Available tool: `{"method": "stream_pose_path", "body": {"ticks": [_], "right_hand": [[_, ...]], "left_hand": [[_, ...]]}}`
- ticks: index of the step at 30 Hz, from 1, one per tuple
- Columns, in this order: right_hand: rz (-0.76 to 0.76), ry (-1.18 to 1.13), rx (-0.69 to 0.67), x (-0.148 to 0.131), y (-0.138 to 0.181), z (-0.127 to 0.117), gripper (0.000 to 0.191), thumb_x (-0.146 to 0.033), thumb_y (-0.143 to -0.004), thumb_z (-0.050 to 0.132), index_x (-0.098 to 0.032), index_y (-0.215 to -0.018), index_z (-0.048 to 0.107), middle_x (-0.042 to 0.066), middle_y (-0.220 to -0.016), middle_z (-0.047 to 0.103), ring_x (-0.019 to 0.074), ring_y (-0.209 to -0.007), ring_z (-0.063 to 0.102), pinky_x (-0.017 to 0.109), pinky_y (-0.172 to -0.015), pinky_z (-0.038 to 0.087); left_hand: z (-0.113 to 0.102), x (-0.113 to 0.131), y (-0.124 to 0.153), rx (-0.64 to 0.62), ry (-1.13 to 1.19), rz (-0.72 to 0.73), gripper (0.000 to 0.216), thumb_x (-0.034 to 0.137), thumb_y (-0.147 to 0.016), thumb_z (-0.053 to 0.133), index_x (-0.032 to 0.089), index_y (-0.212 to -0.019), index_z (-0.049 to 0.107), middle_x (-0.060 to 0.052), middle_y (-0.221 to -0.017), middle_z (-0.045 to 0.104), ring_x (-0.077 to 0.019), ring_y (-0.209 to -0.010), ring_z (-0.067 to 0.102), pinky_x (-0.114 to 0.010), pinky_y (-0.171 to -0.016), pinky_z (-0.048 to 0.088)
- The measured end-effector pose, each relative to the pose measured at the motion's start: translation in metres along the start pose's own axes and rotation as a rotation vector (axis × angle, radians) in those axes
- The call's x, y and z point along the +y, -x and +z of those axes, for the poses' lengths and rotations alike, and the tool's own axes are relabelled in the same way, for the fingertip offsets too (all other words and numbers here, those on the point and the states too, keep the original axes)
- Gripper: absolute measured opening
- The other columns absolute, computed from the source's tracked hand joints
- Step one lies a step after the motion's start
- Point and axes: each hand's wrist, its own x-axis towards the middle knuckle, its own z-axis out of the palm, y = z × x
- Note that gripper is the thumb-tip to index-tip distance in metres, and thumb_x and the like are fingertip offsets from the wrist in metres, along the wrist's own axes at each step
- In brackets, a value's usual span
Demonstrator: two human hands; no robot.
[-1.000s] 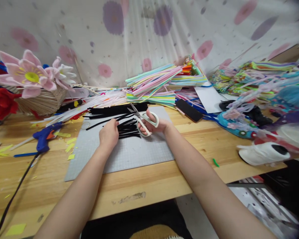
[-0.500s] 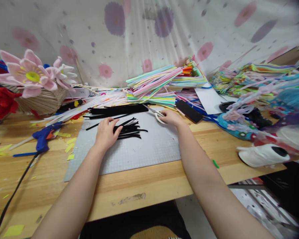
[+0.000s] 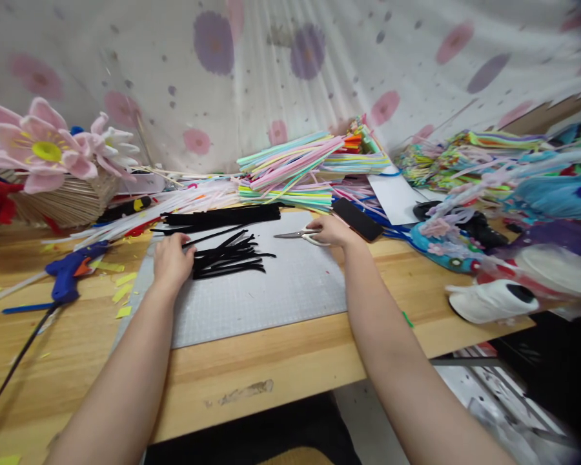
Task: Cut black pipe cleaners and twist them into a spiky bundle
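The person's right hand [image 3: 332, 231] has its fingers closed on the white handles of the scissors [image 3: 291, 235], over the right part of the grey cutting mat [image 3: 261, 303]. The scissors' long axis runs nearly left to right; the tips point left and the blades look together. The left hand [image 3: 172, 263] is at the mat's left side, fingers bent beside the left end of a single black chenille stem [image 3: 221, 235]; whether they pinch it cannot be told. That stem slants, its right end farther from the person. Nearer lies a pile of short black stems [image 3: 230, 256], loosely fanned, mostly pointing right. Beyond, a bundle of long black stems [image 3: 223, 217] runs left to right, and a black smartphone [image 3: 357, 219] lies just beyond the right hand.
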Motion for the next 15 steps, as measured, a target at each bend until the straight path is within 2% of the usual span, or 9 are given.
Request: {"method": "stream_pose_path", "body": {"ticks": [2,6,9,13,15], "right_hand": [[0.015,0.013,0.01,-0.003,0.0,0.0,0.032,-0.019,-0.065,0.056,-0.019,-0.094,0.071,0.007,-0.088,0.07,0.0174,-0.076,0.058,0.026,-0.062,0.037],[0.049,0.044,0.044,-0.008,0.001,-0.003,0.03,-0.017,-0.066,0.057,-0.019,-0.092,0.071,0.008,-0.091,0.069,0.0194,-0.079,0.058,0.028,-0.067,0.039],[0.082,0.045,0.089,-0.013,0.001,-0.007,0.031,-0.014,-0.067,0.055,-0.018,-0.094,0.07,0.011,-0.097,0.067,0.0226,-0.088,0.057,0.031,-0.075,0.041],[-0.025,0.002,0.299,-0.04,0.003,-0.01,0.035,-0.012,-0.072,0.052,-0.016,-0.104,0.064,0.012,-0.104,0.062,0.0244,-0.099,0.052,0.035,-0.084,0.039],[-0.119,-0.077,0.416,-0.063,0.005,-0.008,0.042,-0.018,-0.076,0.053,-0.016,-0.117,0.055,0.011,-0.105,0.059,0.024,-0.101,0.05,0.037,-0.088,0.037]], "left_hand": [[0.0,0.0,-0.001,-0.011,-0.009,-0.017,0.027,0.029,-0.075,0.053,0.018,-0.099,0.058,-0.012,-0.096,0.059,-0.0289,-0.099,0.05,-0.042,-0.088,0.038],[0.002,0.001,-0.001,-0.045,-0.062,-0.041,0.015,0.03,-0.077,0.051,0.019,-0.079,0.06,-0.014,-0.091,0.057,-0.0312,-0.099,0.048,-0.043,-0.086,0.038],[-0.002,0.005,0.002,0.034,-0.056,0.001,0.014,0.027,-0.079,0.046,0.019,-0.08,0.058,-0.013,-0.091,0.055,-0.0306,-0.099,0.047,-0.043,-0.085,0.038],[-0.016,0.018,0.009,0.213,-0.015,0.065,0.02,0.026,-0.085,0.036,0.019,-0.091,0.054,-0.012,-0.095,0.054,-0.0277,-0.098,0.048,-0.04,-0.085,0.037],[-0.023,0.026,0.014,0.246,0.031,0.113,0.021,0.027,-0.086,0.034,0.019,-0.095,0.052,-0.011,-0.096,0.055,-0.0247,-0.094,0.051,-0.037,-0.082,0.038]]}}
